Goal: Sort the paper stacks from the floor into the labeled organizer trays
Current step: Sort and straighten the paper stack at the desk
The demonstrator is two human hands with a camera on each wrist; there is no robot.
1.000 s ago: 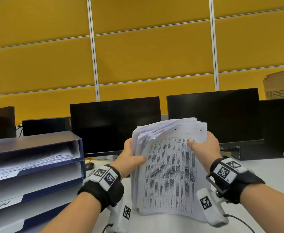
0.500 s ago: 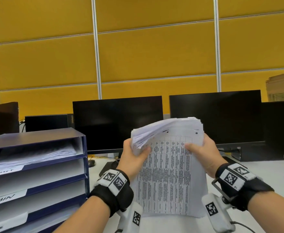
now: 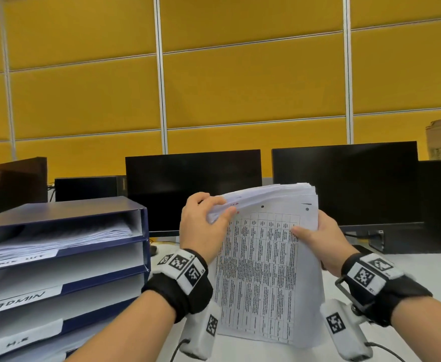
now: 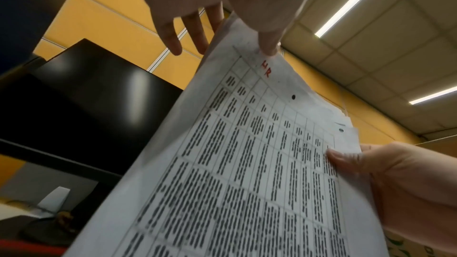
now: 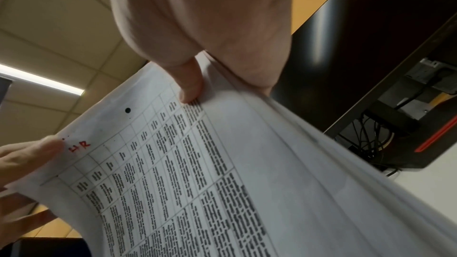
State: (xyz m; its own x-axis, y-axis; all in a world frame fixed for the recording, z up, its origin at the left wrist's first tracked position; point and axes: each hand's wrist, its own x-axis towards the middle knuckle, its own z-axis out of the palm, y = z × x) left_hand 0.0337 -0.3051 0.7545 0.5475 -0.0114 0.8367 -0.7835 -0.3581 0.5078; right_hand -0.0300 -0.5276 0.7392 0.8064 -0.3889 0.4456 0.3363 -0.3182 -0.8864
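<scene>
I am holding the paper stack (image 3: 266,278) upright above the white surface (image 3: 423,278), in front of the two dark monitors (image 3: 193,189), with my right hand (image 3: 318,239) gripping its right edge, thumb on the printed table. My left hand (image 3: 203,226) is pinching the bent-back top left corner, where "HR" is showing in red. The blue organizer trays (image 3: 62,257) are standing to the left, the top tray holding papers.

Organizer (image 3: 65,257) left of paper stack (image 3: 266,270)

White desk (image 3: 423,270): organizer (image 3: 65,257), monitors (image 3: 193,189).
</scene>
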